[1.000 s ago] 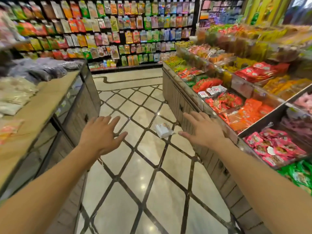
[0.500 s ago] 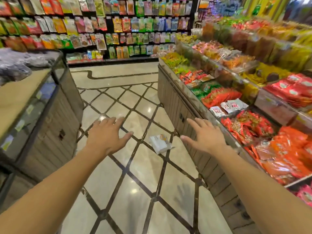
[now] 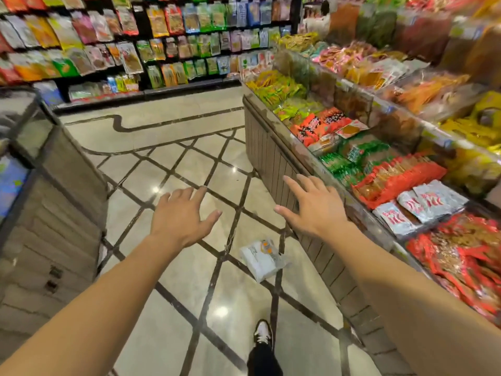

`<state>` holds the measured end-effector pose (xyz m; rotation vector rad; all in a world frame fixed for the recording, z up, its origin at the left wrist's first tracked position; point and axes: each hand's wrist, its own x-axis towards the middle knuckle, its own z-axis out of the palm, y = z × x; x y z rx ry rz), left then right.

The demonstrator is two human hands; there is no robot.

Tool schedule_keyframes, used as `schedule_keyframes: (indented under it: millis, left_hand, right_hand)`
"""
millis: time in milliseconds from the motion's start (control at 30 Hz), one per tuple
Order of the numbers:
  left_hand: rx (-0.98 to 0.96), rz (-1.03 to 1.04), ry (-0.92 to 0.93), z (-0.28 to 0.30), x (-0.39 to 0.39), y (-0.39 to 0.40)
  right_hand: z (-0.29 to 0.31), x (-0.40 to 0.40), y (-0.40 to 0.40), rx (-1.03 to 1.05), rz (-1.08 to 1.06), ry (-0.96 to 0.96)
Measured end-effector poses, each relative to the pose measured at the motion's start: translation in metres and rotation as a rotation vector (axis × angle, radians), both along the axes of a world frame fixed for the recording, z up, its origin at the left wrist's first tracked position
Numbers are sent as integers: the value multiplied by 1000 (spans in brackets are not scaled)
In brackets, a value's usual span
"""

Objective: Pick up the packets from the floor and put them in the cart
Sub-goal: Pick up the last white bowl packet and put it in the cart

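A white packet point(image 3: 262, 258) with an orange mark lies on the tiled floor, close to the base of the right display counter. My left hand point(image 3: 182, 215) hovers palm down, fingers spread, above and to the left of the packet. My right hand point(image 3: 311, 204) is also spread and empty, above the packet and beside the counter's edge. Neither hand touches the packet. No cart is in view.
A long display counter point(image 3: 273, 158) filled with snack packets runs along the right. A grey counter point(image 3: 54, 207) stands on the left. Shelves of hanging packets point(image 3: 151, 42) line the far wall. My foot in a black-and-white shoe point(image 3: 263, 332) steps on the floor below the packet.
The view has advanced down the aisle, so the packet now lies nearer and lower, below my hands. Both hands stay open and raised. My foot has come into view.
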<state>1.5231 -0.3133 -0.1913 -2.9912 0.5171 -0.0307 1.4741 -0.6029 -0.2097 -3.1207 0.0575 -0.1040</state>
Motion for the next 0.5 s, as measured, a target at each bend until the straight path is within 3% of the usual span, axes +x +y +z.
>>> schedule_keyframes:
  millis: [233, 500]
  left_hand:
    - [45, -59, 181, -103, 172, -65]
    - [109, -235, 376, -334, 264, -120]
  right_hand:
    - [-92, 157, -27, 80, -63, 103]
    - [-313, 230, -43, 237, -280, 279]
